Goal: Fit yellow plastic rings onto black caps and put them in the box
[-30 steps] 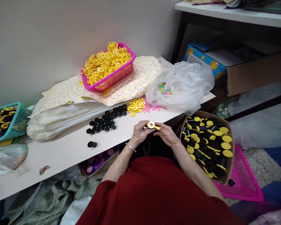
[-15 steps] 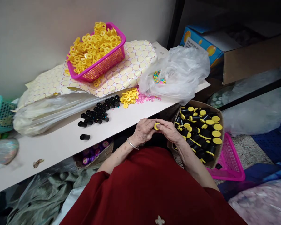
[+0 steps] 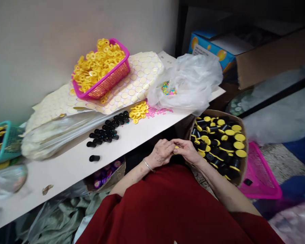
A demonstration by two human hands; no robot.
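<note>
Dark red top (image 3: 165, 203); thin silver bangle (image 3: 147, 164)

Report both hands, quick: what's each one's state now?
Left hand: curled, its grip hidden; whether it's holding anything can't be told.
Right hand: closed, holding a small rounded yellow plastic piece.

Bare table (image 3: 136, 137) is leaving room past the hands (image 3: 162, 152); black tubes (image 3: 107, 128) are blocking the left, a box (image 3: 244, 169) the right.
</note>
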